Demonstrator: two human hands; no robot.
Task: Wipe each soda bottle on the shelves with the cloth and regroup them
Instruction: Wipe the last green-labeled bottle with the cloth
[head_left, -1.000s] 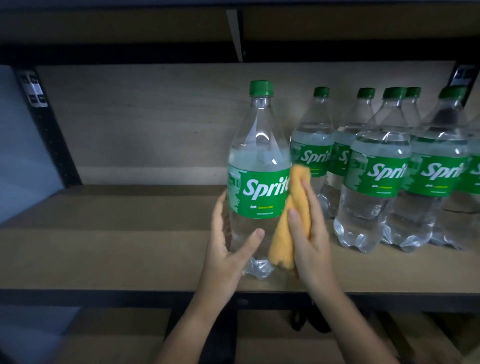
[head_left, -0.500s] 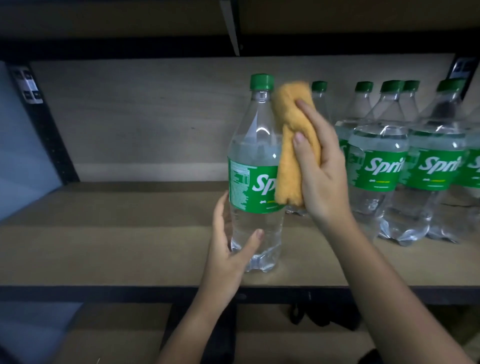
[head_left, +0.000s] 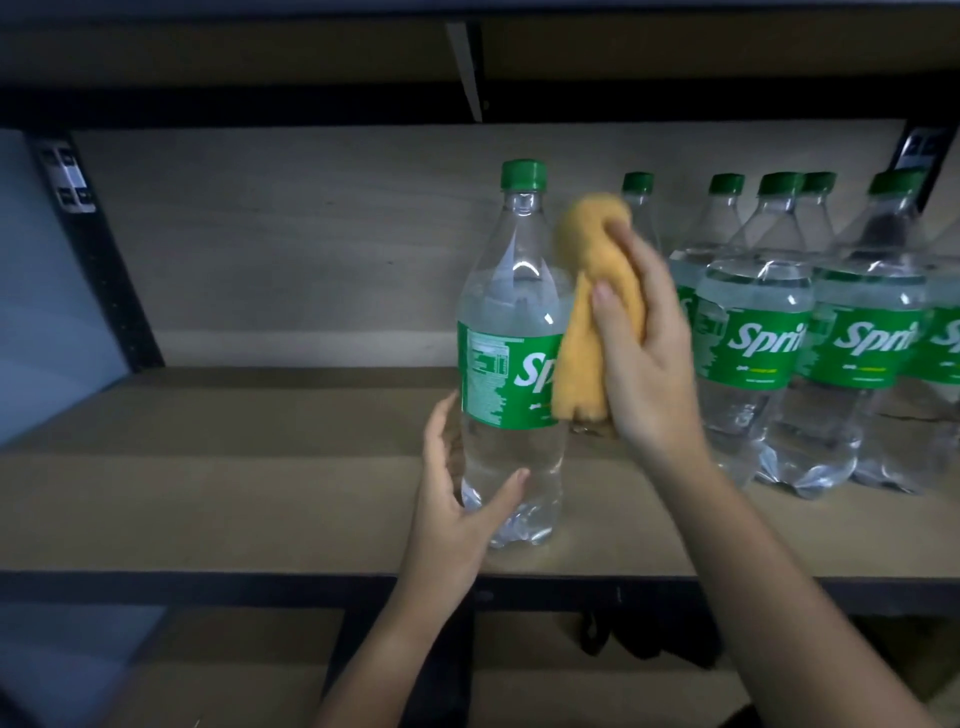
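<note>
One Sprite bottle (head_left: 511, 358) stands upright on the wooden shelf (head_left: 234, 493), set apart to the left of the main stock and near the front edge. Its green cap (head_left: 523, 174) is on, and its green label is turned so that the printed panel faces left and only the first letters of the brand show.

Left hand (head_left: 457, 504): placed at the lower body of this bottle, thumb across the front, fingers curved round the far left side. The fingers are partly bent around the bottle; contact looks light, and how firm the hold is cannot be told.

Right hand (head_left: 641, 353): closed round a bunched orange cloth (head_left: 597, 306), thumb lying over the front of it, fingers wrapped behind. The cloth is pressed against the right shoulder and upper label of the bottle, its top fold level with the neck and its tail hanging down over the label.

Remaining stock: a group of Sprite bottles (head_left: 779, 338) stands upright on the right half of the same shelf, in at least two rows, caps on, front labels facing outward. The nearest one is partly hidden behind the right hand. The group runs past the right frame edge, so the full count cannot be told.

Shelf structure: black metal frame (head_left: 98, 249), pale back panel (head_left: 285, 249), another board overhead. A lower shelf (head_left: 228, 670) shows below, dim.
</note>
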